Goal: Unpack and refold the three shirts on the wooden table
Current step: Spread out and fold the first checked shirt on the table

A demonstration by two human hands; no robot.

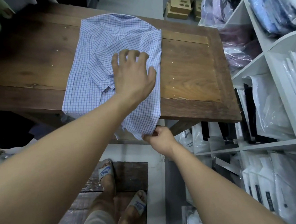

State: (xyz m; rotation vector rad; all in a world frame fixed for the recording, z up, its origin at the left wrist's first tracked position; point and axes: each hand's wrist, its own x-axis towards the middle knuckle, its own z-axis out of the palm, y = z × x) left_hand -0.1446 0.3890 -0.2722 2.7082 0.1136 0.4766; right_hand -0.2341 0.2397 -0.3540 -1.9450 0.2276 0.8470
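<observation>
Thin blue-checked shirt (102, 60), folded into a long rectangle on the worn wooden table (189, 71) — near end hanging over the near edge. Left hand (132, 74) flat on the cloth, fingers spread; right hand (159, 138) pinching the hanging hem. At right, white shelves (247, 65) of plastic-bagged clothes.

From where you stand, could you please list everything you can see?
checked shirt: one, blue and white, on the table, near end hanging over the edge
wooden table: one, brown, centre
cardboard boxes: several, tan, beyond the table's far edge
shelf unit: one, white, at right
bagged garments: many, white, dark, purple, blue, on the shelves
sandals: two, grey, on the feet below
left hand: one, pressing on the shirt, fingers spread
right hand: one, pinching the hanging hem
</observation>
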